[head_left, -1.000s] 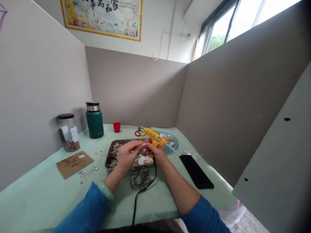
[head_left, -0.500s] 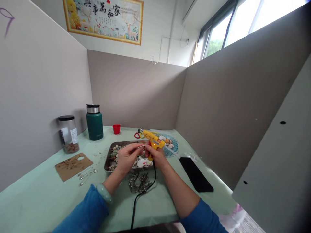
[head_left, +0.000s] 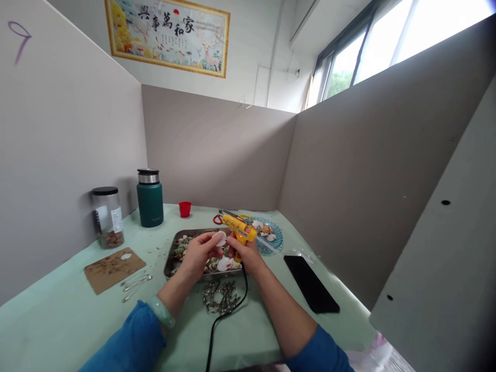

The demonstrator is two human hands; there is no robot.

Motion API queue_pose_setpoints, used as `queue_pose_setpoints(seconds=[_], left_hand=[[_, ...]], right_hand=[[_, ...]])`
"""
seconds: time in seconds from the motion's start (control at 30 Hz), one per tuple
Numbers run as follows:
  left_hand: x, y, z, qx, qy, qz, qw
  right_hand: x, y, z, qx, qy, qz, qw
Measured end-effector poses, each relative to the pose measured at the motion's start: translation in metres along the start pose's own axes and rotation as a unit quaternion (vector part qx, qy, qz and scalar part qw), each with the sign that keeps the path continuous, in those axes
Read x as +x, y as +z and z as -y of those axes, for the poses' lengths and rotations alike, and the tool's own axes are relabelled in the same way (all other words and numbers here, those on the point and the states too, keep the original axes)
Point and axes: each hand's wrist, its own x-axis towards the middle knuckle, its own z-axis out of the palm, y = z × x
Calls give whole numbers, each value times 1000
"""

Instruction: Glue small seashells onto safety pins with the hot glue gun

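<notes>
Between the fingertips of my left hand [head_left: 199, 254] is a small white round piece [head_left: 221, 238], its flat face turned toward me. My right hand [head_left: 249, 254] is wrapped round a yellow hot glue gun [head_left: 241, 230], whose nozzle points up and to the left. The right fingertips come close to the white piece; whether they touch it I cannot tell. Both hands are above a metal tray [head_left: 167, 270] of shells [head_left: 179, 251], hiding part of it. A black cord [head_left: 215, 323] runs from the gun toward the near table edge.
Metal clips [head_left: 220, 298] lie in front of the tray, with safety pins [head_left: 134, 283] and stained cardboard [head_left: 112, 269] to the left. Behind are a jar [head_left: 108, 219], green bottle [head_left: 150, 204], red cup [head_left: 185, 209] and blue plate [head_left: 278, 237]. A black phone-like slab [head_left: 312, 284] lies right.
The white piece has turned from edge-on to show its flat face. The glue gun has shifted slightly left and down. The view has tilted up a little.
</notes>
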Motion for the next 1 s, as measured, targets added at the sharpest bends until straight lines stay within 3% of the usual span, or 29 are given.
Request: queue_pose_setpoints(seconds=[1.0], left_hand=[[6, -6, 2, 54, -9, -1, 998]], right_hand=[[4, 0, -3, -2, 33, -24, 999]])
